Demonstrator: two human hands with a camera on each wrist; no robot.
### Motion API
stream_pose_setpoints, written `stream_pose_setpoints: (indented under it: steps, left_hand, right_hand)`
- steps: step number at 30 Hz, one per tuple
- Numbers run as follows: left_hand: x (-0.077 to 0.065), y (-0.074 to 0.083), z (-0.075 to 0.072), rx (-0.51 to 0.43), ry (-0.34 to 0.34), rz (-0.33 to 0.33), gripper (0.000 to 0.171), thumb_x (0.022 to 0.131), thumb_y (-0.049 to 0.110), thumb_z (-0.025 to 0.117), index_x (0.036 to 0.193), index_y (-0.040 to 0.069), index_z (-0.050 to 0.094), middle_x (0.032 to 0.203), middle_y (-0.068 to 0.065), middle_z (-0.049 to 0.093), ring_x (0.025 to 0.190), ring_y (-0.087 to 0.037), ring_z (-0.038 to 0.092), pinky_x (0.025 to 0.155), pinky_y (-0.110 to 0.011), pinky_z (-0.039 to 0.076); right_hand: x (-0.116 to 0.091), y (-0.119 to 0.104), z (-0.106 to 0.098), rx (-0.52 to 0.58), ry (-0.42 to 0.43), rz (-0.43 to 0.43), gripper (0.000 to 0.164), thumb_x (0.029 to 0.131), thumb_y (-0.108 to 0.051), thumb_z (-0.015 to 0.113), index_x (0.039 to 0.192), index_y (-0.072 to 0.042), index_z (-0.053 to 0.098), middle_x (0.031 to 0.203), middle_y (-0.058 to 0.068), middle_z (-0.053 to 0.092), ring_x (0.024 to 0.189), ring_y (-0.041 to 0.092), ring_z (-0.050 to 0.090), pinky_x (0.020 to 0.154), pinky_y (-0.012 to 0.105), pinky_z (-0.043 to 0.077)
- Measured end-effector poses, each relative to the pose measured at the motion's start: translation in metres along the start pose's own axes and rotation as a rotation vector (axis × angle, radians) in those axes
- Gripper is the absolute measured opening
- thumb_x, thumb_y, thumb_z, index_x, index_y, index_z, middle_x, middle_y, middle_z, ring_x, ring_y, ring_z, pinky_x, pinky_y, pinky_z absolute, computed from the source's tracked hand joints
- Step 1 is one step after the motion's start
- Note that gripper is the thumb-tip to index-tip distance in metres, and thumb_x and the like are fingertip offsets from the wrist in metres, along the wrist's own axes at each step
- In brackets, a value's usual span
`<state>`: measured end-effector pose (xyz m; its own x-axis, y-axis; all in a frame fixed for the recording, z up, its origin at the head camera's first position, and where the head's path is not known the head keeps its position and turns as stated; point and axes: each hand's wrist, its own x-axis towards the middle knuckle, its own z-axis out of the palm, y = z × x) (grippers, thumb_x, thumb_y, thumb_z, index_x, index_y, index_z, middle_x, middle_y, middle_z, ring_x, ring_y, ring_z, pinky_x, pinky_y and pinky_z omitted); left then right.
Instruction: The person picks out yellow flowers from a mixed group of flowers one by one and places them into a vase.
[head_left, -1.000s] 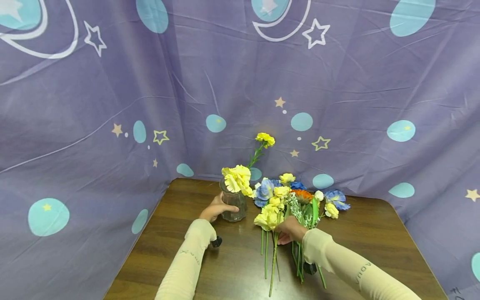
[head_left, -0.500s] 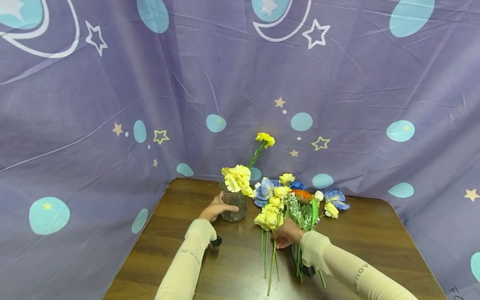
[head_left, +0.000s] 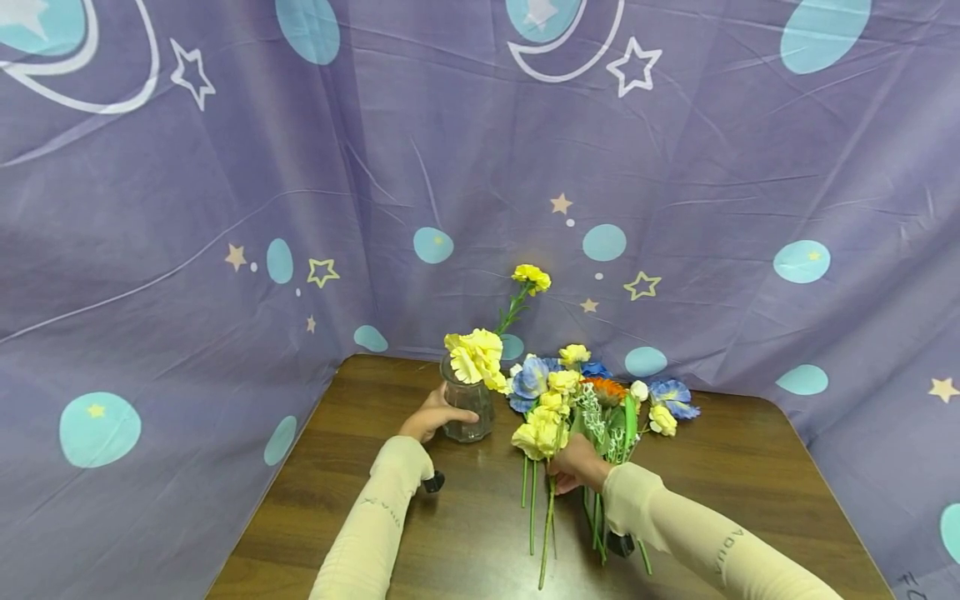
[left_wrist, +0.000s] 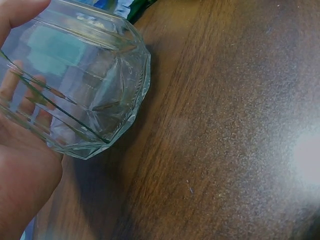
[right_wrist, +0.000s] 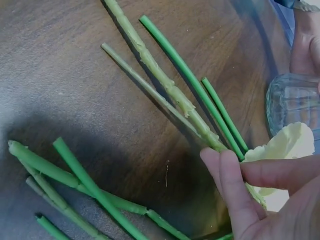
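At the back left of the table, my left hand [head_left: 433, 417] grips a clear glass vase [head_left: 471, 421], with the thumb across its front. A pale yellow flower [head_left: 474, 357] fills the vase's mouth, and a taller yellow carnation [head_left: 530, 278] leans out to the right. In the left wrist view, thin stems [left_wrist: 55, 102] run down inside the glass [left_wrist: 120, 80]. My right hand [head_left: 580, 463] pinches the knobbly stem [right_wrist: 170, 90] of a yellow flower [head_left: 540, 436] just below its bloom. Two smooth green stems [right_wrist: 187, 75] lie alongside that stem.
Around the right hand lies a pile of artificial flowers: a blue one [head_left: 531, 379], an orange one [head_left: 604, 390], white-tipped sprigs [head_left: 590, 415] and several yellow blooms. Another blue flower [head_left: 673, 398] lies at the right. A patterned purple cloth [head_left: 465, 167] hangs behind the wooden table [head_left: 735, 492].
My right hand has shifted slightly left and its fingers have come together on the yellow flower's stem. The flower has moved a little. The left hand and vase stay put.
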<state>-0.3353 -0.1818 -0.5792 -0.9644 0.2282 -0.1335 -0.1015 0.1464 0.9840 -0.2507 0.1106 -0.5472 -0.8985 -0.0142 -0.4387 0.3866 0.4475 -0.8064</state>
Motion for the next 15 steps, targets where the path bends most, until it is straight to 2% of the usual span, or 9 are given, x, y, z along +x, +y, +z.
stream_pose_setpoints:
  steps: [9,15]
  left_hand:
    - [0.000,-0.001,-0.001,-0.001,-0.002,0.008,0.093,0.073,0.005,0.087,0.153,0.008,0.039,0.150,-0.018,0.052,0.138,-0.035,0.048,0.119,-0.050,0.038]
    - [-0.001,0.000,-0.001,0.004,-0.003,0.013,0.092,0.073,0.006,0.087,0.152,0.008,0.040,0.149,-0.018,0.053,0.137,-0.035,0.049,0.119,-0.050,0.038]
  right_hand:
    - [-0.008,-0.004,-0.005,-0.023,0.043,-0.024,0.012,0.076,0.018,0.066,0.081,0.011,0.058,0.071,0.029,0.069,0.047,0.028,0.067,0.055,0.043,0.063]
    - [-0.011,-0.005,-0.009,0.000,0.053,-0.023,0.013,0.075,0.017,0.066,0.079,0.009,0.057,0.063,0.023,0.066,0.041,0.020,0.062,0.054,0.042,0.063]
